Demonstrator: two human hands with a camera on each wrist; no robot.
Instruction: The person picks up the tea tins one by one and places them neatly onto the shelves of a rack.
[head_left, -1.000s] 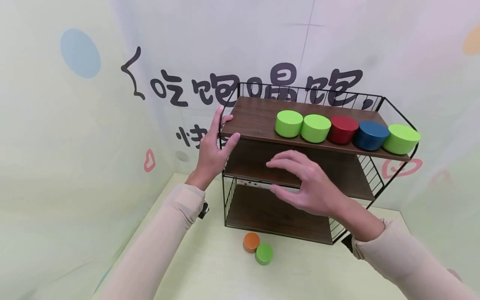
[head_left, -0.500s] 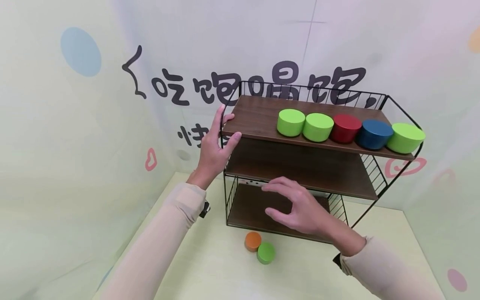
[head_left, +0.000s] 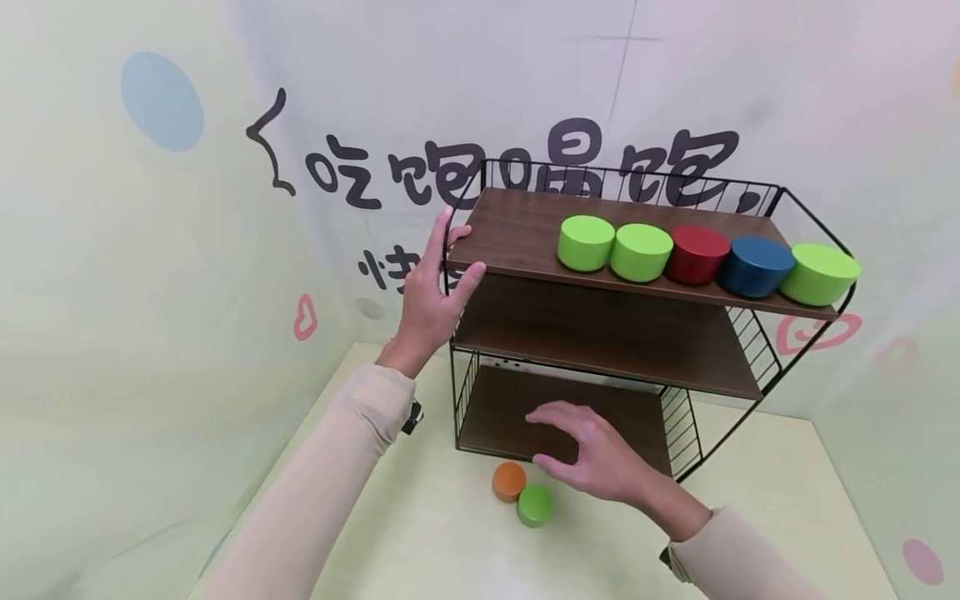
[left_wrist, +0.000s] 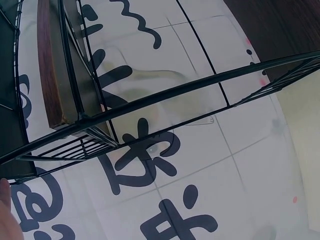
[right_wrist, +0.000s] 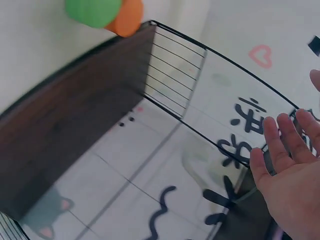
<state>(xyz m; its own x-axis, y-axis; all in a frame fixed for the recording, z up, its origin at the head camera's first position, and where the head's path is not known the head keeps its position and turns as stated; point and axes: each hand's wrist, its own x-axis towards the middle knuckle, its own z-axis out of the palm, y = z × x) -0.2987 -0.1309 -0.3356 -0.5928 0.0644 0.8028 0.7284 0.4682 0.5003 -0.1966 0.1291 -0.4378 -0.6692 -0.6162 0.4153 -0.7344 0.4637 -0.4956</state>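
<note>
A three-tier shelf rack (head_left: 600,358) with dark wood boards and a black wire frame stands tilted in the head view. My left hand (head_left: 429,312) grips its upper left corner, thumb at the front edge of the top board and fingers around the side frame. My right hand (head_left: 596,457) hovers before the bottom board, fingers loosely curved and holding nothing; its palm side shows in the right wrist view. Near its thumb, an orange round tin (head_left: 509,482) and a green round tin (head_left: 536,506) stand side by side on the table.
Several round tins line the top board's front: two light green tins (head_left: 613,247), a red tin (head_left: 698,254), a blue tin (head_left: 756,267) and another green tin (head_left: 819,273) at the right end. Behind hangs a printed cloth (head_left: 337,275). The pale table (head_left: 420,533) extends in front.
My right hand has come down from in front of the middle board to the bottom board, closer to the two tins on the table. My left hand keeps its grip on the rack.
</note>
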